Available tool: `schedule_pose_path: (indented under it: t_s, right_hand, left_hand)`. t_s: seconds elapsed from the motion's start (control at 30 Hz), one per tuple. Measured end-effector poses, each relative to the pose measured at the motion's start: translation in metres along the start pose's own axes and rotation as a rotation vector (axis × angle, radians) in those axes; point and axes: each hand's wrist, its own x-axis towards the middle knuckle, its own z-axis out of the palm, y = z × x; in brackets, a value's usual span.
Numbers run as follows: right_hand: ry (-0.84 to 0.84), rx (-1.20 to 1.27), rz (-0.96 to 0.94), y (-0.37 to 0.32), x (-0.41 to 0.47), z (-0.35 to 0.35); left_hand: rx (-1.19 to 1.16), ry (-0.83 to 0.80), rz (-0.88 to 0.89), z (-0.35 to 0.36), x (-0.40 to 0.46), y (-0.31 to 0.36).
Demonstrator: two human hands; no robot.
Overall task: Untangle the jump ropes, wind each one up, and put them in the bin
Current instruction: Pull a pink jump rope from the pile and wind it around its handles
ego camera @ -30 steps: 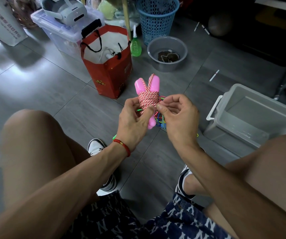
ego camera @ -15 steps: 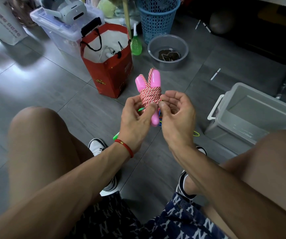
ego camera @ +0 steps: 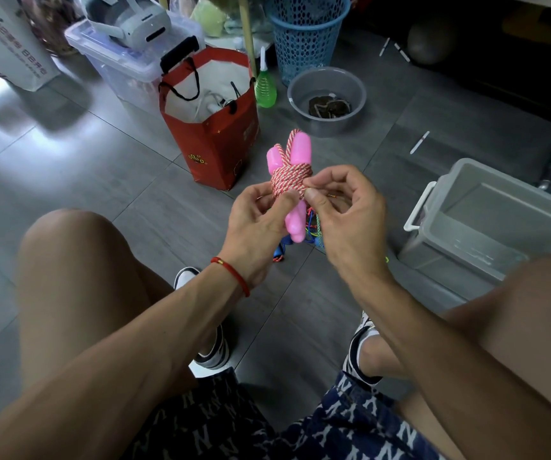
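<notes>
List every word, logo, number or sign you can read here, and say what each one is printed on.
"NY" monogram, repeated in white: on the dark blue shorts.
Dark lettering on the white bag at top left: too blurred to read.
Gold marks on the red paper bag: too small to read.
Nothing legible on the pink jump rope, the grey bin or the white headset.

A lived-in home room: grey tiled floor (ego camera: 68, 180) cluttered with a red gift bag (ego camera: 214, 141), blue laundry basket (ego camera: 304, 38), plastic storage boxes (ego camera: 128, 61) and a basin (ego camera: 327, 94).
</notes>
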Motion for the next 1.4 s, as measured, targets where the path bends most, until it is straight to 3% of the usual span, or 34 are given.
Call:
schedule_pose_path:
  t_s: [0.33, 0.7, 0.83, 1.1, 1.3, 1.4]
  right_hand:
    - [-0.015, -0.038, 0.012, 0.002, 0.006, -0.006]
    - [-0.169, -0.291, -0.322, 0.001, 0.005, -0.013]
    - [-0.259, -0.304, -0.314, 0.001, 0.007, -0.016]
    - [-0.044, -0.245, -0.270, -0.003, 0.004, -0.012]
    - [-0.140, -0.510, -0.607, 0.007, 0.001, -0.016]
    - [-0.193, -0.541, -0.590, 0.008, 0.002, -0.017]
  left_hand:
    - [0.020, -0.015, 0.021, 0.005, -0.001, -0.001]
    - [0.082, -0.170, 0.094, -0.010, 0.006, 0.016]
    - [-0.016, -0.260, 0.017, -0.015, 0.007, 0.022]
    - [-0.097, -0.148, -0.093, -0.007, 0.004, 0.014]
    - [-0.114, -0.201, -0.139, -0.011, 0.003, 0.013]
    - [-0.052, -0.251, -0.130, -0.015, 0.000, 0.012]
